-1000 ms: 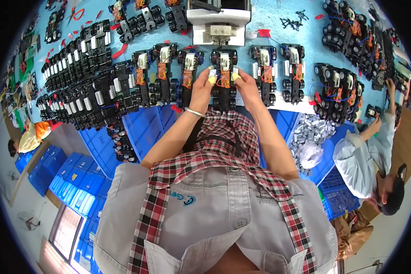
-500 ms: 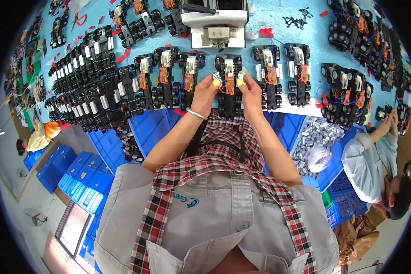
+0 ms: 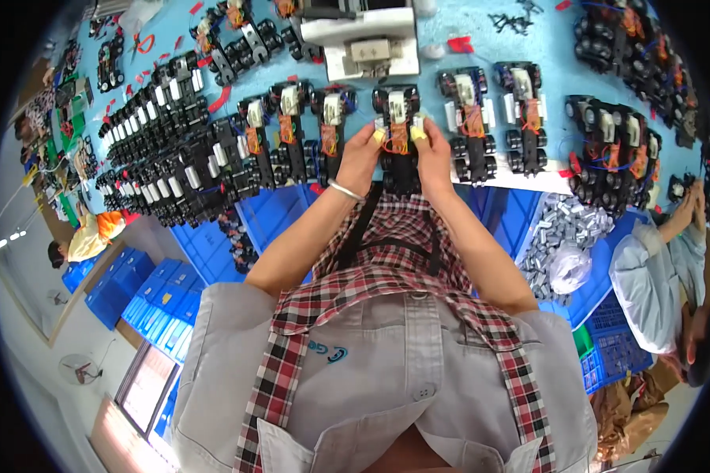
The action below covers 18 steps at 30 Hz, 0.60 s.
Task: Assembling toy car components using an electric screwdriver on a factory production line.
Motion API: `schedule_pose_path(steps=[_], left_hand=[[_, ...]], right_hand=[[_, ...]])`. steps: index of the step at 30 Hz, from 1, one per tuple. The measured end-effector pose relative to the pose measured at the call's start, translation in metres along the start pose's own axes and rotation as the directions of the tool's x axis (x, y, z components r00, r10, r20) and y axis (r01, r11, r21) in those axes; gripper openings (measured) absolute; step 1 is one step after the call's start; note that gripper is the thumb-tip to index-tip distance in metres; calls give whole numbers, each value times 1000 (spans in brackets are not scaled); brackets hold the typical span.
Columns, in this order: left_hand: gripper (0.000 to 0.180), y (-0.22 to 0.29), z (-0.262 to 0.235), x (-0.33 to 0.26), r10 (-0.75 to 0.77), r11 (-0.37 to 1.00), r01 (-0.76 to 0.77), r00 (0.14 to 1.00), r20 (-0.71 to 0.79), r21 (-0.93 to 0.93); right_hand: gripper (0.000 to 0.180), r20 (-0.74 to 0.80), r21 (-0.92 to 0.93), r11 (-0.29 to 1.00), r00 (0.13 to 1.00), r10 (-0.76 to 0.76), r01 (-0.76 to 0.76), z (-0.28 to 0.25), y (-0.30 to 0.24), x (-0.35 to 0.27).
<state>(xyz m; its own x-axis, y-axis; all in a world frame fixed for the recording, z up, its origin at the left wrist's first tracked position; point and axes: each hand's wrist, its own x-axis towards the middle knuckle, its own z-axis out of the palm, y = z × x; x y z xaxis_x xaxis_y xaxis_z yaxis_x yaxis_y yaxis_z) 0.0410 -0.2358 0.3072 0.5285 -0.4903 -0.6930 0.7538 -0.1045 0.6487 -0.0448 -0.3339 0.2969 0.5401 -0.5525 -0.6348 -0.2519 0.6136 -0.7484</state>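
A black toy truck chassis (image 3: 401, 172) with wheels, a pale block on top and orange wiring lies at the table's front edge, between my hands. My left hand (image 3: 358, 161) grips its left side and my right hand (image 3: 435, 163) its right side. Both thumbs wear yellow finger covers and press in near the orange wires. My other fingertips are partly hidden beside and beneath the chassis. Silver-white parts show by the fingers. Similar wired chassis stand close by, one to the left (image 3: 330, 118) and one to the right (image 3: 471, 118).
Rows of black chassis with silver cylinders (image 3: 166, 142) fill the table's left. A white-and-grey machine (image 3: 371, 51) stands ahead. More chassis (image 3: 611, 158) crowd the right, near a co-worker's hands (image 3: 693, 206). Below the edge, a blue bin (image 3: 596, 288) holds many silver parts.
The whole view has shifted slightly. Both hands stay at the same chassis, with the thumbs a little closer in to the orange wiring.
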Motion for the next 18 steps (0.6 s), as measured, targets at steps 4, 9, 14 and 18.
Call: schedule_pose_path(steps=[4, 9, 14, 18], left_hand=[[29, -1, 13, 0, 33, 996, -32, 999, 12, -85], [32, -7, 21, 2, 54, 999, -54, 998, -26, 5], [36, 7, 15, -17, 282, 895, -200, 946, -159, 399], [32, 81, 30, -30, 513, 634, -400, 858, 28, 662]], right_hand=[[31, -65, -367, 860, 912, -405, 355, -4, -23, -19], [11, 78, -556, 643, 804, -590, 526, -67, -43, -107], [10, -563, -417, 890, 821, -92, -186, -221, 39, -129], [36, -503, -501, 795, 863, 55, -342, -262, 35, -135]])
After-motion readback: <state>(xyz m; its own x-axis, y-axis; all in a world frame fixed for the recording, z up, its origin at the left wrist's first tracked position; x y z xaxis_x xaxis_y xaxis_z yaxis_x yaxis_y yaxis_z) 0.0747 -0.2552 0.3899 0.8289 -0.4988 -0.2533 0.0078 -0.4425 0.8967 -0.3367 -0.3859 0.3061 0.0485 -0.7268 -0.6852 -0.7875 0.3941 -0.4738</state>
